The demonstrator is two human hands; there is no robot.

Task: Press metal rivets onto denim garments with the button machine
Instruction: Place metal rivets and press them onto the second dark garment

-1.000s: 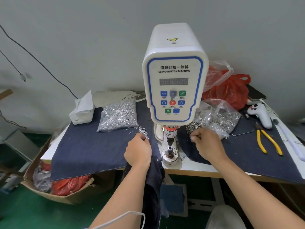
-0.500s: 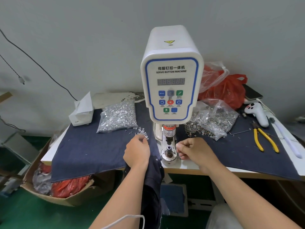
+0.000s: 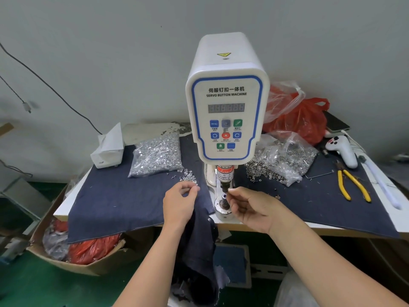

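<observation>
right hand (image 3: 250, 207) pinches something tiny at one button machine (image 3: 225, 103) — left hand (image 3: 180, 201) curled, two rivet bags.

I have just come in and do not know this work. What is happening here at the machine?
A person loads a servo button machine. The right hand pinches a small part at the punch, just above the lower die. The left hand picks at loose rivets on the denim cloth. A dark denim garment hangs off the table edge, not yet under the punch.

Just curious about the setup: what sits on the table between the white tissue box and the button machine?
In the head view, a clear bag of silvery rivet parts lies on the denim cloth between the tissue box and the button machine.
</observation>
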